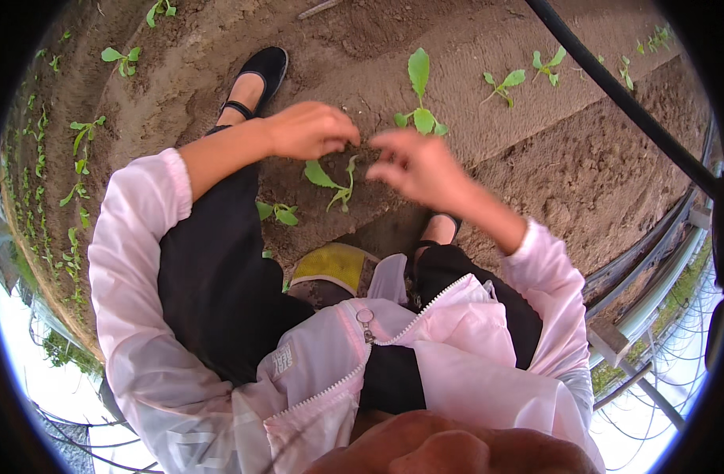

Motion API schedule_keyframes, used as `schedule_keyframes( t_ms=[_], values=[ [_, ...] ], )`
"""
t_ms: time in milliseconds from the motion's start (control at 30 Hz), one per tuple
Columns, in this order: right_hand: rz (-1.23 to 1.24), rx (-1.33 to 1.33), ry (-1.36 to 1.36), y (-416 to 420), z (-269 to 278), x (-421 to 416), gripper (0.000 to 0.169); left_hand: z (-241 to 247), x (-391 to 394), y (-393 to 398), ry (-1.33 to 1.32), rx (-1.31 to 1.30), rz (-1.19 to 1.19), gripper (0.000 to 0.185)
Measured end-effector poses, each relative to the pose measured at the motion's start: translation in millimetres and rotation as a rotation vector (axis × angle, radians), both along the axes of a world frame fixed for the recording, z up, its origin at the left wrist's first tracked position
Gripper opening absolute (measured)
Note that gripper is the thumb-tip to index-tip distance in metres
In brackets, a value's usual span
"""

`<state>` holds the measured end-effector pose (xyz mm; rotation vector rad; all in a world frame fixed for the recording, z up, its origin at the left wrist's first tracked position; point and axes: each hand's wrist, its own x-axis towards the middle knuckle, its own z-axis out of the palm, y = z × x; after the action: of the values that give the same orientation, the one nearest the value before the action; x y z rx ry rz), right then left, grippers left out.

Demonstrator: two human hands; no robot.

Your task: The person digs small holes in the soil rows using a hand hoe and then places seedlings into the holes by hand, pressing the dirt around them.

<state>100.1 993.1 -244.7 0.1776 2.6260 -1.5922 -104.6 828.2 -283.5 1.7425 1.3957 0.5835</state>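
Note:
My left hand (316, 131) hovers over the soil with its fingers bent down; whether anything is between the fingertips cannot be told. Facing it, my right hand (412, 163) is blurred, its thumb and fingers apart with nothing seen between them. Just below my left hand a leafy green seedling (341, 191) stands in the brown soil, one leaf reaching up between my hands. A larger seedling (423, 115) grows above my right hand. Another small seedling (277, 212) lies beside my left knee.
More seedlings (504, 86) run in rows over the soil bed (362, 53). A black hose or cable (622, 92) crosses the upper right. My black shoes (266, 74) rest on the soil. A yellow mesh and camouflage item (329, 266) is between my legs. Pipes (646, 302) edge the right.

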Motion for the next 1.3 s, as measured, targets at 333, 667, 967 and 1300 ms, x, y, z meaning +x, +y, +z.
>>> schedule_keyframes(
  t_ms=[333, 667, 967, 1300],
  values=[
    [-0.012, 0.629, -0.253, 240.0, -171.4, -198.6, 0.048, -109.8, -80.1, 109.7, -0.069, -0.656, 0.966, 0.064],
    [0.467, 0.508, -0.385, 165.3, -175.2, -197.7, 0.076, -140.4, -61.6, 104.7, 0.073, -0.375, 0.971, 0.081],
    [0.007, 0.947, -0.777, 165.2, -140.6, -209.0, 0.050, -140.3, -59.7, 122.5, 0.219, -0.434, 0.939, 0.081],
    [-0.018, 0.587, -0.663, 89.6, -160.1, -228.5, 0.043, -149.0, -45.5, 135.3, -0.010, -0.353, 1.130, 0.070]
  ],
)
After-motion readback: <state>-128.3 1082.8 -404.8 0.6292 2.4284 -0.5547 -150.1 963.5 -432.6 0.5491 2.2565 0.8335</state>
